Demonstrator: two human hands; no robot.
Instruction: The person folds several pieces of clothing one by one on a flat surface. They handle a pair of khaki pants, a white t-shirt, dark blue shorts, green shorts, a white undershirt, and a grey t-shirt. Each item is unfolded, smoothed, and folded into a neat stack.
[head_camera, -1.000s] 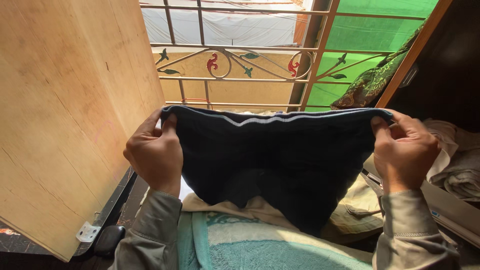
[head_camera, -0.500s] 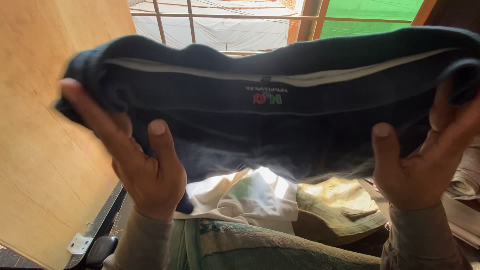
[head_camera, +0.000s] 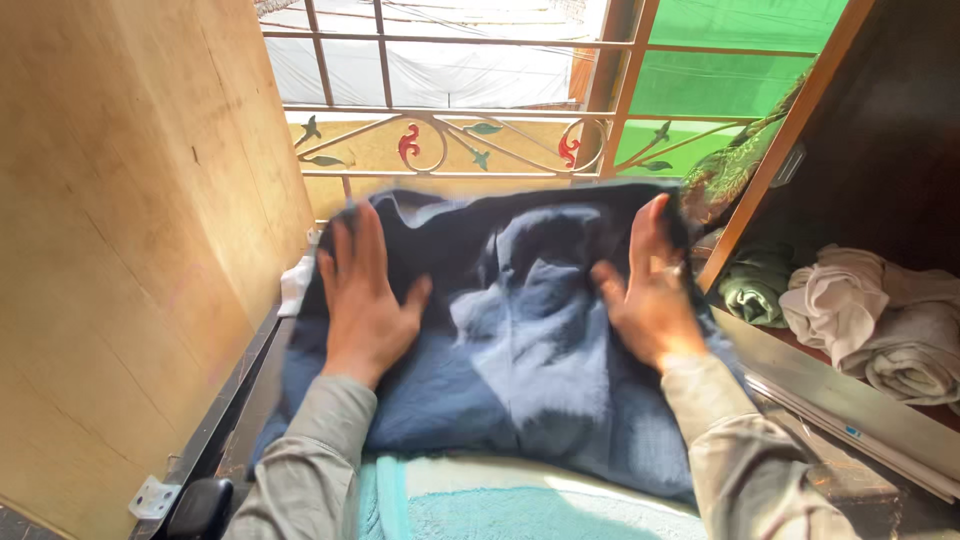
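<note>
Change: half a second ago the dark blue garment (head_camera: 520, 340) was held up close to the camera, its waistband stretched between both hands; now it lies spread out below, and both hands are pressed down on top of it.
Left fingers: the left hand (head_camera: 365, 300) lies palm down on the left part of the cloth, fingers (head_camera: 350, 245) straight and slightly spread toward the window, thumb out to the right; it grips nothing.
Right fingers: the right hand (head_camera: 650, 290) lies flat on the right part, fingers (head_camera: 648, 225) extended and close together, tilted a little to the left; nothing is pinched in it.
Arms: both forearms reach forward from the lower edge in grey-green sleeves (head_camera: 310, 450), well apart, the cloth between them.
Garment: soft, matte knit, dark navy with paler blue where light falls, rumpled into loose folds in the middle; blurred at its far edge.
Beneath: a turquoise towel (head_camera: 480, 505) with a nubby pile shows at the garment's near edge.
Left side: a smooth plywood panel (head_camera: 130, 230) stands upright.
Ahead: a painted metal window grille (head_camera: 450, 140) with curled scrollwork, green netting (head_camera: 740, 60) behind it.
Right side: a dark wooden shelf (head_camera: 840, 395) holds crumpled cloths, one green (head_camera: 755, 290), one pale (head_camera: 880, 320).
</note>
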